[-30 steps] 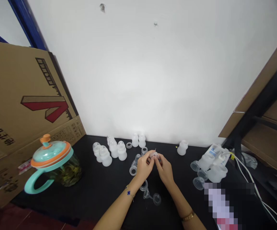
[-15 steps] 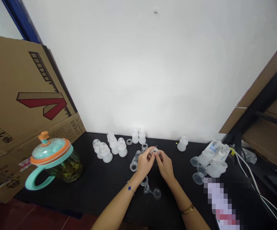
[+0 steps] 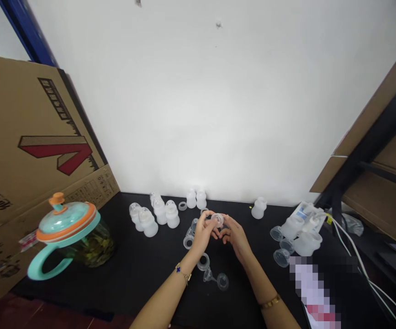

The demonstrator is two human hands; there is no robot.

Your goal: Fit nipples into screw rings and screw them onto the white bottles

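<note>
Above the middle of the dark table, a translucent bottle collar ring (image 3: 218, 220) is tilted so its round opening shows. My left hand (image 3: 203, 233) pinches it from the left, the thumb across its near side. From the right, the fingertips of my right hand (image 3: 237, 237) hold its edge, with the lower fingers curled. Whether a nipple sits inside the ring is too small to tell. Below my left wrist lie another collar ring (image 3: 203, 262) and a clear nipple (image 3: 208, 274) beside a clear round cap (image 3: 223, 281). More loose rings (image 3: 188, 241) lie left of my left hand.
Capped white bottles (image 3: 149, 222) stand at the left, and two white bottles (image 3: 191, 199) by the wall. One open bottle (image 3: 259, 208) stands right of centre. More bottles (image 3: 307, 243) and clear caps (image 3: 282, 257) are at the right. A teal-handled jug (image 3: 91, 246) stands far left, beside a carton (image 3: 29, 114).
Both hands have turned the collar ring, so its opening faces me more. My right fingers have shifted to its right edge. The view has moved slightly.
</note>
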